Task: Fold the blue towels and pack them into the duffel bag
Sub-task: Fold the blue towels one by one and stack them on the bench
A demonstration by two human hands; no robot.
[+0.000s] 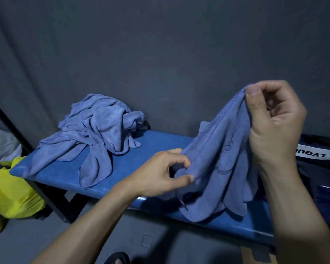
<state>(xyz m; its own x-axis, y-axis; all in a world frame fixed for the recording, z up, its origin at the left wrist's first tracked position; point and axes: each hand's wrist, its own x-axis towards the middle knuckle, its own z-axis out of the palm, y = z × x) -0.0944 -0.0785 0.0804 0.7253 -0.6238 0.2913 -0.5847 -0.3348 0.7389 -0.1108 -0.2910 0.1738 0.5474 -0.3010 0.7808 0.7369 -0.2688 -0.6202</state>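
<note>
The dark duffel bag with a white lettered strap (316, 159), at the blue padded bench's (160, 141) right end, is cut off by the right edge. The held blue towel (217, 159) hides the bench beneath. The yellow plastic bag (10, 193) runs off the left edge.

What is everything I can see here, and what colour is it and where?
held towel: one, blue, hanging over the right part of the bench, unfolded
towel pile: several, count unclear, blue, crumpled on the left part of the bench
bench: one, blue top on a dark frame, against the wall
duffel bag: one, dark navy with a white lettered band, right of the bench, partly hidden
yellow bag: one, on the floor at left
white bag: one, far left behind the frame
curtain: grey, backdrop
sandal: one, black, bottom edge
left hand: fingers pinch the towel's lower edge
right hand: grips the towel's top corner, raised
</note>
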